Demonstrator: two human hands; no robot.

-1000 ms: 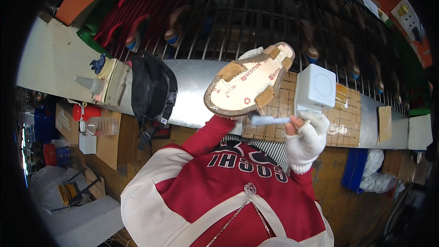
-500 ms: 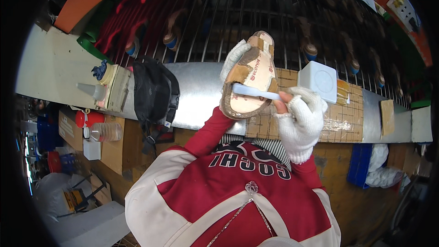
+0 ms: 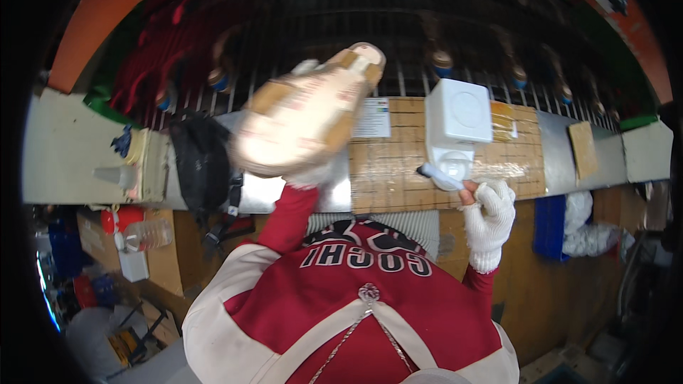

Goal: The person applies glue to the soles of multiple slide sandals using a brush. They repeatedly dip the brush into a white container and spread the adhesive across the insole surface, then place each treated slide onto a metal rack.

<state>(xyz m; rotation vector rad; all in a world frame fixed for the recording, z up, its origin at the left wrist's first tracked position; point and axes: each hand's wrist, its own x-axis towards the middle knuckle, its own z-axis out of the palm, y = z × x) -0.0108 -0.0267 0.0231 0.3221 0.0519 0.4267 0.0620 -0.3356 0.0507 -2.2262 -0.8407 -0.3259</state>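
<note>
My left hand [image 3: 309, 174], in a white knitted glove, grips a shoe [image 3: 302, 117] from beneath and holds it bottom up. The shoe's pale underside with brown edges faces me, tilted and blurred by motion; most of that hand is hidden behind it. My right hand [image 3: 489, 220] wears a white glove with bare fingertips and pinches the handle of a toothbrush [image 3: 447, 178]. The brush's dark bristled end is over the front of a small round white dish [image 3: 462, 163], at the foot of a white box-shaped container [image 3: 455, 110].
Cardboard [image 3: 391, 171] covers part of the metal bench, with a printed paper [image 3: 372, 119] on it. A black bag [image 3: 199, 160] lies to the left. Beyond the bench, a rack of metal bars [image 3: 327, 25] carries several shoes. A blue crate [image 3: 548, 227] stands low at right.
The toothbrush has left the shoe's underside and moved right, to the white dish. My left hand has swung the shoe to the left. The whole view has shifted too.
</note>
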